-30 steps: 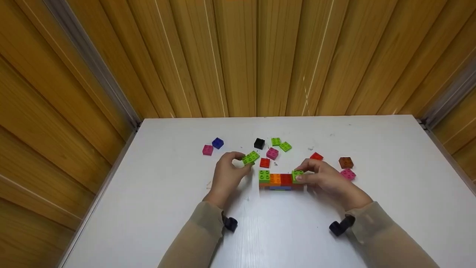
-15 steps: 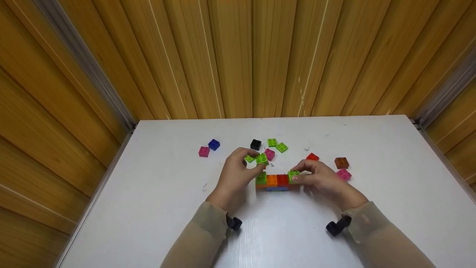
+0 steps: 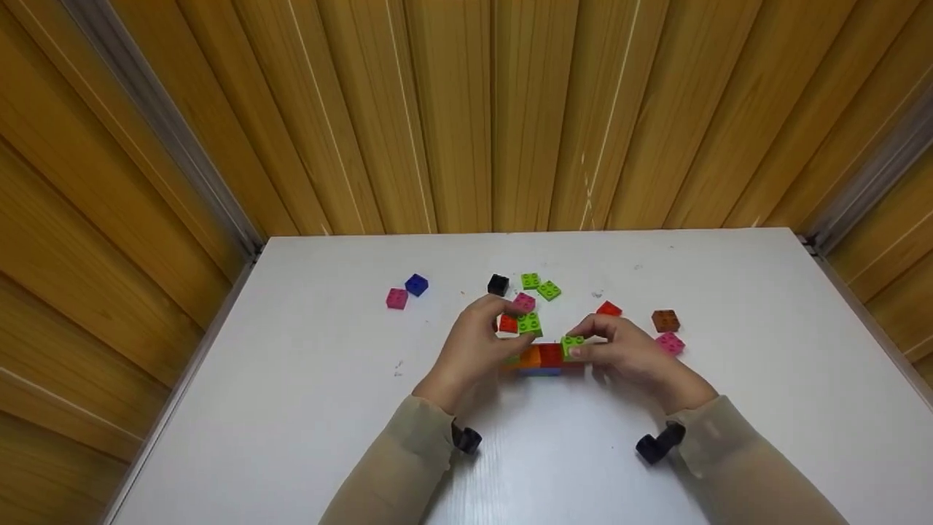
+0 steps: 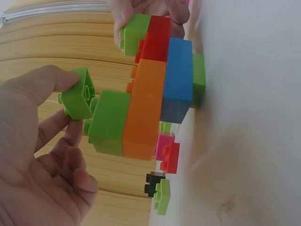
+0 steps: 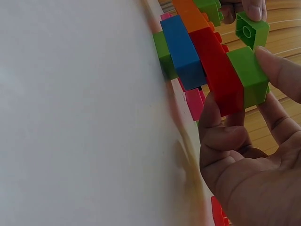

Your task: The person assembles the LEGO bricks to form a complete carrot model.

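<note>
My left hand (image 3: 477, 350) pinches a green brick (image 4: 77, 96) between thumb and fingers, its hollow underside facing the stacked bricks. It sits close over the studs of another green brick (image 4: 108, 125) at the stack's left end. Below that run an orange brick (image 4: 145, 108) and a red brick (image 5: 216, 70) end to end, on a blue brick (image 4: 176, 77) with a green brick (image 4: 199, 80) at the bottom. My right hand (image 3: 627, 354) grips the stack's right end, thumb and fingers on the green brick (image 5: 249, 73) there, other fingers near the red brick.
Behind the stack on the white table (image 3: 291, 408) lie a black brick (image 3: 498, 284), pink brick (image 3: 524, 302), red brick (image 3: 508, 324) and two lime bricks (image 3: 549, 290). Blue and pink bricks (image 3: 397, 298) lie left; red, brown (image 3: 665, 321) and pink ones right.
My left hand has moved right with its green brick, from beside the stack to over its left end. My right hand keeps its grip on the right end.
</note>
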The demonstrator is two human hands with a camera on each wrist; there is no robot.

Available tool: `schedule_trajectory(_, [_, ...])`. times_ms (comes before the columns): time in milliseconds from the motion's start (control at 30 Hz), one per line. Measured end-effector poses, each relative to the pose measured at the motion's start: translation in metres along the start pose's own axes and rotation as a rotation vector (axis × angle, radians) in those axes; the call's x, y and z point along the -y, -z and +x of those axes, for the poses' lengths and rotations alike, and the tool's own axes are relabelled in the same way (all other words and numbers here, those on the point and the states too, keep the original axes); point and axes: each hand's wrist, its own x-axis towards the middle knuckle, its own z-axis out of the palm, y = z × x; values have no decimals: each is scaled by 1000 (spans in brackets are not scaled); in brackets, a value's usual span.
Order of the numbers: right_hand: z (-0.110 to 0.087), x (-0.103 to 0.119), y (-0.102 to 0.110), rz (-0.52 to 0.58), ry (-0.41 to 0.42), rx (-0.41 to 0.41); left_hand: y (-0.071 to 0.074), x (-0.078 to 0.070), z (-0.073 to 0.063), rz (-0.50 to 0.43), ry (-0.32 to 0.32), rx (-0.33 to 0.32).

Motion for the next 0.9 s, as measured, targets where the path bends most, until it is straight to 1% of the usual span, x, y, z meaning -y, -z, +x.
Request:
schedule_trajectory(133, [-1,-1,1,10,-4,6,-1,5,1,-9,12,35])
schedule_trajectory(300, [0,-1,0,21,3,14,-3,9,0,-4,-18,68])
schedule_trajectory(367, [0,0,0,23,3,16,-3,11,-1,-7,-8,78])
schedule_trajectory(467, [0,1,0,28,0,13,-3,13,-3,-11,29,94])
schedule_trajectory(500, [0,1,0,28,1,14,-3,13,-3,-12,28,99])
schedule_trajectory(567, [0,1,0,29,8,13,-3,14,-2,-15,18,108])
schedule_trajectory(700, [2,1,0,29,22,13,-3,18,-1,-19,-31,129])
schedule_trajectory(733, [2,1,0,28,17,10,-2,18,0,-23,-33,136])
schedule_trajectory(900, [3,0,0,20,-16,-4,-3,21,0,-52,3,154])
